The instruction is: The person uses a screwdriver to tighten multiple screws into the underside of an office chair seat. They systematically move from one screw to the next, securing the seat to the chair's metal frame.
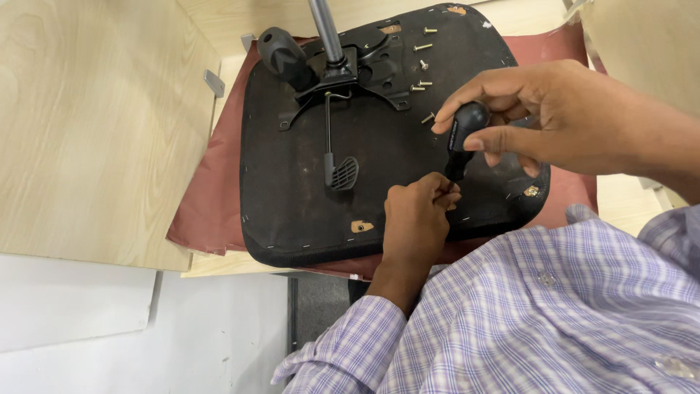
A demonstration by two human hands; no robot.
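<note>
- Screwdriver (461,142) upright over chair seat underside (306,190), near its front edge, tip hidden.
- Right hand (539,120) wrapped tight on its black handle; looks light, rigid, grippy: hold at the bulb.
- Left hand (417,215) pinched together at the tip; contents not visible.
- Loose screws (421,86) lie near the mechanism plate (357,69).

A furniture assembly workshop.
An upturned black chair seat (379,146) with its metal mechanism (350,73) lies on a maroon cloth (211,197) over pale wood-laminate boards (87,131), loose screws (421,66) scattered on it, a metal bracket (214,82) fixed to one board.
</note>
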